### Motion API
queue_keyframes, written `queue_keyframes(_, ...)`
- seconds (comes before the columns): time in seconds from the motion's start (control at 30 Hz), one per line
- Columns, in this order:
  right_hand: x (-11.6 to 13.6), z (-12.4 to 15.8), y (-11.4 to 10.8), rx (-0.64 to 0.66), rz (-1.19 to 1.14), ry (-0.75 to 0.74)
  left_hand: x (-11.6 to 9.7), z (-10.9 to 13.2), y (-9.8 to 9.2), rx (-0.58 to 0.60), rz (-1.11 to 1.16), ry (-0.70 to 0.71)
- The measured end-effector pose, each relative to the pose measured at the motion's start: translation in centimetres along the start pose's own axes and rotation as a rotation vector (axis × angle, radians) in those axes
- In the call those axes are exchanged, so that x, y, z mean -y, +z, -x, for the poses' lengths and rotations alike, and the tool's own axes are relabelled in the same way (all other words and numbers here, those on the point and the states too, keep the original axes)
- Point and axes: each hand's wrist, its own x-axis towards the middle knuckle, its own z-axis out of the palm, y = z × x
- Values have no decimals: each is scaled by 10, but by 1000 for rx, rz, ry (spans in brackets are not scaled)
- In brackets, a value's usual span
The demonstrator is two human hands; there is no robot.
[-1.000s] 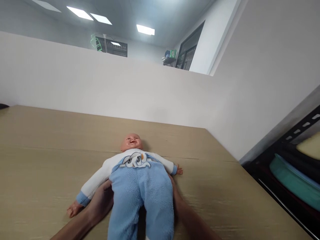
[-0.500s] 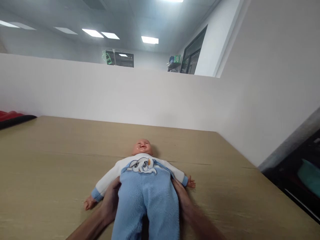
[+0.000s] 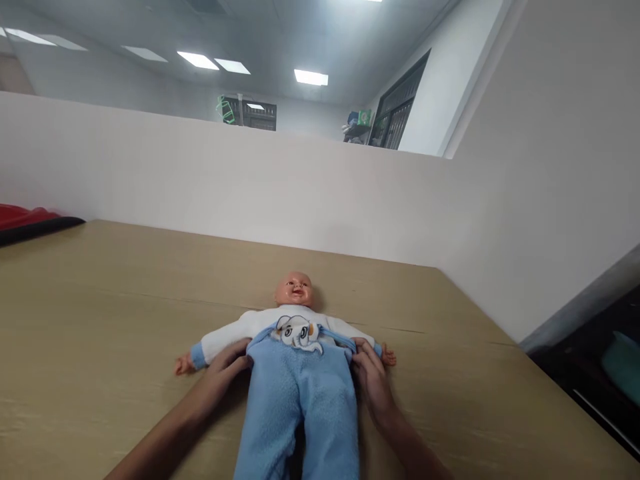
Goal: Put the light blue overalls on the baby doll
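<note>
A baby doll (image 3: 296, 289) lies on its back on the wooden table, head away from me and arms spread. It wears a white long-sleeved top (image 3: 227, 337) with blue cuffs and fuzzy light blue overalls (image 3: 300, 387) with a cartoon animal face on the bib. At the left side of the bib, my left hand (image 3: 227, 369) pinches the overalls' edge, its fingertips partly tucked behind the cloth. My right hand (image 3: 373, 377) grips the opposite side edge, near the doll's hand (image 3: 388, 355). The doll's feet are out of frame.
The table (image 3: 125, 320) meets a low white wall (image 3: 225, 180) at the back. Something red with a black edge (image 3: 37, 223) lies at the far left. Past the table's right edge is a dark area with a teal object (image 3: 623, 367).
Both hands have shifted from along the overalls' sides up to the bib's side edges and closed on the cloth. The doll's arm on the left lies higher. The camera view has shifted slightly.
</note>
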Motion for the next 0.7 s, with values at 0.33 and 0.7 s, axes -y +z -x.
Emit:
queue_keyframes(0.33, 89, 3, 66, 204, 539, -523, 13, -3, 5, 96, -290, 297)
queue_keyframes(0.7, 115, -80, 259, 1327, 1379, -426, 15, -5, 9, -198, -246, 457)
